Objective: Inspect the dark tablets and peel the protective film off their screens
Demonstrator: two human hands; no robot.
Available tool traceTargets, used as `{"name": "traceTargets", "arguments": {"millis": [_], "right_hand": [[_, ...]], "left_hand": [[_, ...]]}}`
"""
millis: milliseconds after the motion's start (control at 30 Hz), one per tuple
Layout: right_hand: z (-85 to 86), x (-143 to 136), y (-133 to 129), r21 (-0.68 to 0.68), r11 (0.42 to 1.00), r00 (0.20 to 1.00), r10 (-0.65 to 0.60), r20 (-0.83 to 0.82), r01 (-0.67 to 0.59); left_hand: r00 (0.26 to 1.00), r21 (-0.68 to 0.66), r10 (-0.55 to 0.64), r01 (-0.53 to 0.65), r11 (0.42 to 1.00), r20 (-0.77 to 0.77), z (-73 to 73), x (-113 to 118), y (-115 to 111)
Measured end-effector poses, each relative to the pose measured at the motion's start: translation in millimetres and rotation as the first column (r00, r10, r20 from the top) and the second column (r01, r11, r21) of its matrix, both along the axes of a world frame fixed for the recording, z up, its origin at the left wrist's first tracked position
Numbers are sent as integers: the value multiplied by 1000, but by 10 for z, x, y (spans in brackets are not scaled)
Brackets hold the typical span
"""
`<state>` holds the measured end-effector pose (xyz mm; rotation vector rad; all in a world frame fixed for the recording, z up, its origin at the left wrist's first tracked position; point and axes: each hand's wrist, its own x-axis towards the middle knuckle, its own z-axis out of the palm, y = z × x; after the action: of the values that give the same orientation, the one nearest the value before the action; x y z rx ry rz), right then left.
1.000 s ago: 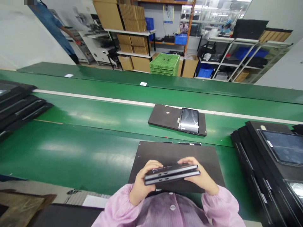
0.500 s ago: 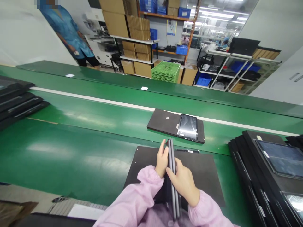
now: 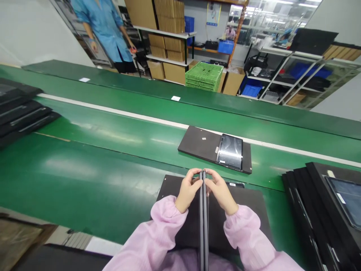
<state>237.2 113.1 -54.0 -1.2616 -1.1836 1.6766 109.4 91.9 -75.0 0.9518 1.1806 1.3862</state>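
Two thin dark slabs [image 3: 203, 226] stand on edge side by side in front of me, seen along their grey edges. My left hand [image 3: 188, 190] pinches their far end from the left, fingertips at the top corner. From the right, my right hand [image 3: 220, 191] grips the same end, thumb and fingers curled at the edge. Beneath lies a dark foam board [image 3: 245, 214] on the green bench, with a partly hidden black device [image 3: 236, 184] at its far edge. Farther off, a tablet [image 3: 230, 151] lies on another dark board [image 3: 197, 141].
Stacked black trays with a tablet on top [image 3: 348, 199] stand at the right; more black trays [image 3: 25, 113] are at the far left. A white strip [image 3: 126, 113] crosses the green bench. Beyond it are green crates [image 3: 203, 76], shelves and a person in blue [image 3: 105, 30].
Both hands have moved to the far end of the slabs, which now stand straighter. The person in blue has shifted right in view, and the camera has tilted down slightly.
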Motion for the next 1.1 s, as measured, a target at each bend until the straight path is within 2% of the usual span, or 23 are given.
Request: {"name": "traceTargets", "arguments": {"millis": [133, 400, 633, 933, 1100], "right_hand": [[-4, 6, 1, 1, 1000, 1000, 7, 10, -7], [62, -30, 21, -8, 1000, 999, 19, 50, -19], [112, -16, 11, 0, 999, 998, 47, 45, -47], [77, -4, 14, 33, 998, 997, 54, 57, -56], [57, 56, -17, 34, 990, 991, 135, 15, -135]], "left_hand": [[998, -24, -16, 17, 1000, 55, 60, -8, 12], [996, -53, -67, 70, 996, 58, 103, -26, 27], [997, -35, -52, 54, 998, 51, 104, -25, 8], [998, -36, -57, 58, 998, 14, 135, -17, 8], [988, 19, -137, 136, 990, 74, 54, -72, -8]]}}
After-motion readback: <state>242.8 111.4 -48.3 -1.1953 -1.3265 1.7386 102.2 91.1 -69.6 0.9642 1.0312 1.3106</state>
